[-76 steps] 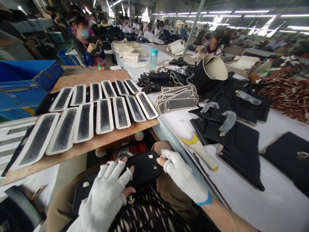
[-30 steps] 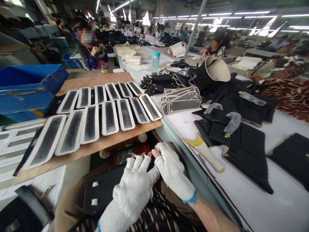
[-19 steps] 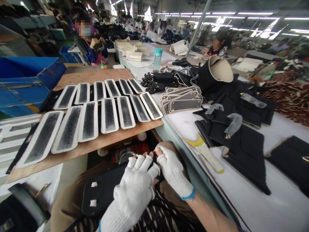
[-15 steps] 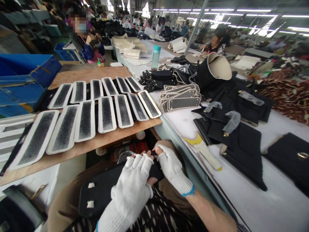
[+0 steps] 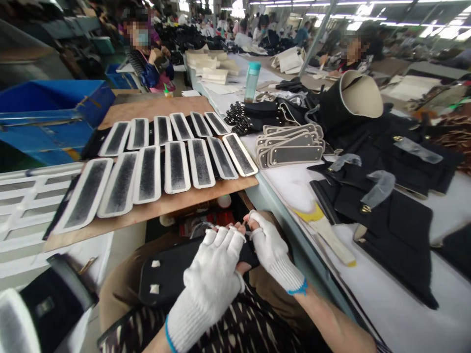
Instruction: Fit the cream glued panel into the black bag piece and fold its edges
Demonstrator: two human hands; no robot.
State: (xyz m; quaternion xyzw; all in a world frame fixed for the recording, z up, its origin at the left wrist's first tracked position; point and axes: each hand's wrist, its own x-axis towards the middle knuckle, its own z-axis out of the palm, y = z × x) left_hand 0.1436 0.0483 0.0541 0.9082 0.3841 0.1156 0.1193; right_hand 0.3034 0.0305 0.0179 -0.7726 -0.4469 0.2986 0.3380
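Note:
A black bag panel point(image 5: 170, 268) with rounded corners lies across my lap, two small white tabs stuck near its left end. My left hand point(image 5: 215, 277), in a white knit glove with bare fingertips, lies over the panel's right part, fingers stretched across it and thumb by the near edge. Just beyond it, my right hand point(image 5: 271, 247), gloved the same way, has its fingers curled in at the panel's far right edge, pinching there. Both hands' fingertips nearly meet. What lies under the left palm is hidden.
White-bordered dark panels point(image 5: 177, 166) lie in two rows on a brown board point(image 5: 147, 215). To the right are stacked grey panels point(image 5: 296, 156), a yellow-and-white strip point(image 5: 331, 238), black bag pieces point(image 5: 397, 225) and a teal bottle point(image 5: 252, 81). Blue crates point(image 5: 44, 127) stand left; co-workers sit beyond.
The view has turned slightly left, so the surroundings sit further right in the picture. Both hands keep nearly the same pose on the black panel.

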